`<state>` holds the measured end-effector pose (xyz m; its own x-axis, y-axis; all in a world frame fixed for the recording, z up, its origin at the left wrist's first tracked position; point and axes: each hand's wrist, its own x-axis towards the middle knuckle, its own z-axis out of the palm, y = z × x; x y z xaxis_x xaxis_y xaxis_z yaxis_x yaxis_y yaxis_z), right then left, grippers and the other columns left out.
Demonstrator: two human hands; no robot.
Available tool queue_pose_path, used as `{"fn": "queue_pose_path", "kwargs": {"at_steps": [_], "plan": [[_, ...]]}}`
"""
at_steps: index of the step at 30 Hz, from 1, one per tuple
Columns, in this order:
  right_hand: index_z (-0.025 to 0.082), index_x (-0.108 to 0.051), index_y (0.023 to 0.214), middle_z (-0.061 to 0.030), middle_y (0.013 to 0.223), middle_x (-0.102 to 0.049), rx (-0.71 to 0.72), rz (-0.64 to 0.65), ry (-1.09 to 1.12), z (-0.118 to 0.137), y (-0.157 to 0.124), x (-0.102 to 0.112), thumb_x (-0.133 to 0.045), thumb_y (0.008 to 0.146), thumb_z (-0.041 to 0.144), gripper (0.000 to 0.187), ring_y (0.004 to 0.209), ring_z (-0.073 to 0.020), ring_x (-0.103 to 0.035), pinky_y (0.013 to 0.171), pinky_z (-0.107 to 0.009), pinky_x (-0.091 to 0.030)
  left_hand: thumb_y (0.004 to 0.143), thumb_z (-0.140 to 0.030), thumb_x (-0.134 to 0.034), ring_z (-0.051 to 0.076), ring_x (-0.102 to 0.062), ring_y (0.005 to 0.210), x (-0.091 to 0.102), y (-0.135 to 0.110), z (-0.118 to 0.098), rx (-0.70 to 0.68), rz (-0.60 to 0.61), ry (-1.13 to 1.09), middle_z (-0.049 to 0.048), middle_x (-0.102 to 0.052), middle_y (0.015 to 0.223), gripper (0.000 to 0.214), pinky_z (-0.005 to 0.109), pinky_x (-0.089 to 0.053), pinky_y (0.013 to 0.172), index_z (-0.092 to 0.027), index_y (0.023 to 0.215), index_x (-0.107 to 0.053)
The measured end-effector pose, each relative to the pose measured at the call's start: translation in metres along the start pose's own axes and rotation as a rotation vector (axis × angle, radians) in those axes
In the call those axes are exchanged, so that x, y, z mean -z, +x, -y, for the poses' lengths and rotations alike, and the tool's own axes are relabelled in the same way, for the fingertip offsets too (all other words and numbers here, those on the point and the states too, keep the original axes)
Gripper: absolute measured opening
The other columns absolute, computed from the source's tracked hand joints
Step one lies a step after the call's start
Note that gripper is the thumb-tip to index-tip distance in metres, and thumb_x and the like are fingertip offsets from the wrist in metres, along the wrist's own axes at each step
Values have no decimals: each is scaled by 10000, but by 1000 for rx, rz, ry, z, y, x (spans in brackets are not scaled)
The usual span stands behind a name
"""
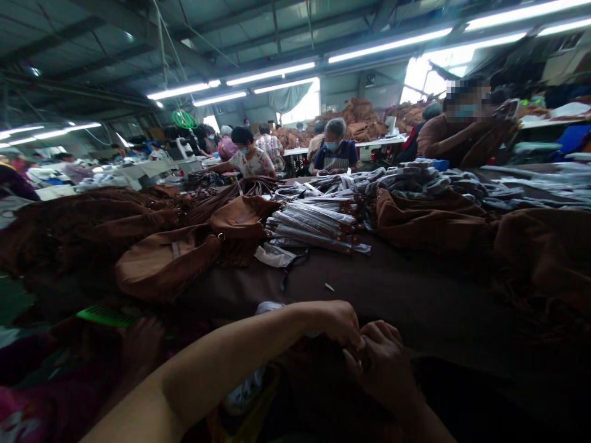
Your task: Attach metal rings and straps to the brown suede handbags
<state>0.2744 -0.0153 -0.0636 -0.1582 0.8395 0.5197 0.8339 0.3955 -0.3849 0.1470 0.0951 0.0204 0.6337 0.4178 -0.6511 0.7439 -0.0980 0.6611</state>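
Observation:
My left forearm comes in from the lower left, and my left hand [339, 323] meets my right hand [381, 369] at the bottom centre. Their fingertips pinch together on a dark brown material [323, 375] in my lap, though shadow hides exactly what they hold. A brown suede fringed handbag [164, 264] lies on the dark table [392, 289] beyond my hands, apart from them. To my left, a green plastic comb [107, 316] lies near a dim, hand-like shape.
Plastic-wrapped bundles [311, 224] and grey bundles [410, 181] lie on the table among heaps of brown bags [429, 218]. Masked co-workers [337, 147] sit at tables behind, with brown piles [355, 120] further back. A co-worker's sleeve [443, 138] shows at the upper right.

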Motion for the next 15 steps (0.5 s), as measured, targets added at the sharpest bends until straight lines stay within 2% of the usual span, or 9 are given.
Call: {"fn": "queue_pose_path", "kwargs": {"at_steps": [3, 7, 11, 15], "plan": [[208, -617, 747, -32, 777, -553, -12, -7, 5, -2, -1, 0, -670, 820, 329, 151, 809, -223, -487, 760, -388, -350, 667, -349, -673, 91, -436, 518, -4, -9, 0, -42, -27, 100, -54, -493, 541, 191, 224, -305, 497, -167, 631, -626], [211, -571, 654, -31, 703, -524, -19, -72, 14, -7, 0, 1, -589, 828, 291, 193, 758, -215, -480, 705, -373, -336, 688, -463, -626, 109, -439, 530, -15, -18, 2, -109, -228, 287, -46, -461, 515, 271, 240, -272, 494, -196, 671, -676], [221, -509, 585, -31, 647, -509, -59, -100, -22, -11, 2, 1, -568, 789, 255, 215, 695, -206, -462, 679, -375, -322, 747, -447, -576, 139, -506, 607, -31, -26, 5, -139, -429, 360, -6, -587, 610, 266, 255, -265, 513, -220, 725, -713], [230, -462, 559, -34, 626, -507, -84, -116, -33, -7, 5, 0, -517, 823, 228, 270, 674, -209, -451, 648, -377, -305, 816, -416, -534, 189, -615, 713, -41, -33, 1, -108, -522, 403, 53, -696, 747, 290, 262, -354, 573, -205, 762, -726]]}}
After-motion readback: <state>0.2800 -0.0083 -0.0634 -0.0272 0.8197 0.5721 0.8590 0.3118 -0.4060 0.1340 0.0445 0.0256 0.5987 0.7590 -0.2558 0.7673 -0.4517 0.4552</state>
